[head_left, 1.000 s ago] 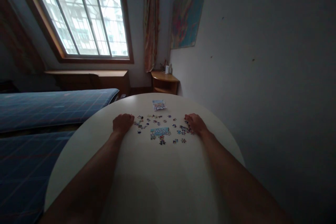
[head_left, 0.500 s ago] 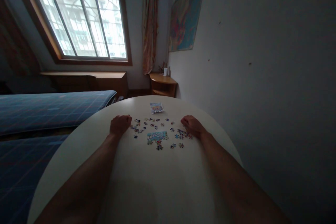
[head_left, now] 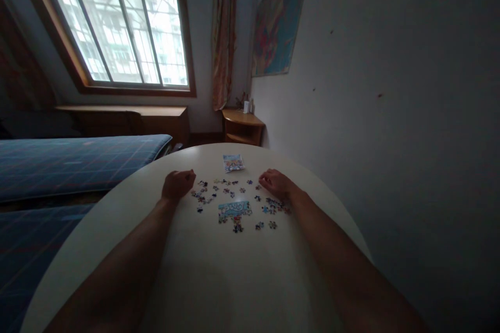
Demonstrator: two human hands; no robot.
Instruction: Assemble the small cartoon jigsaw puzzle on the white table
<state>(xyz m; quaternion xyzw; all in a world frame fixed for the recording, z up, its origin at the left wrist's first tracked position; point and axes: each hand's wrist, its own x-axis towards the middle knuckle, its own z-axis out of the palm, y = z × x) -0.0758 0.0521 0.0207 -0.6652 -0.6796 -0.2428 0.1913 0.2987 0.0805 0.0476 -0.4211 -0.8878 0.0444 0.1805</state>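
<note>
On the left of the white round table (head_left: 219, 286), my left hand (head_left: 178, 184) rests curled into a loose fist beside scattered jigsaw puzzle pieces (head_left: 203, 199); no piece shows in it. My right hand (head_left: 276, 183) is closed, its bent fingertips beside a small puzzle piece (head_left: 258, 187). Whatever those fingers may hold is hidden. Between the hands lies a partly joined puzzle (head_left: 234, 209), blue along its far edge, with a few pieces hanging off the near side. A cluster of pieces (head_left: 273, 206) lies below my right wrist. Two loose pieces (head_left: 266, 225) are nearer to me.
A small printed picture packet (head_left: 233, 163) lies beyond the pieces. Left of the table stands a bed with a blue plaid mattress (head_left: 86, 164). A wall (head_left: 390, 156) runs along the right. A wooden corner stand (head_left: 242, 119) is behind the table.
My right hand has moved left, closer to a single loose piece. My left hand stays nearly in place. The view has tilted slightly, so the puzzle appears a little lower.
</note>
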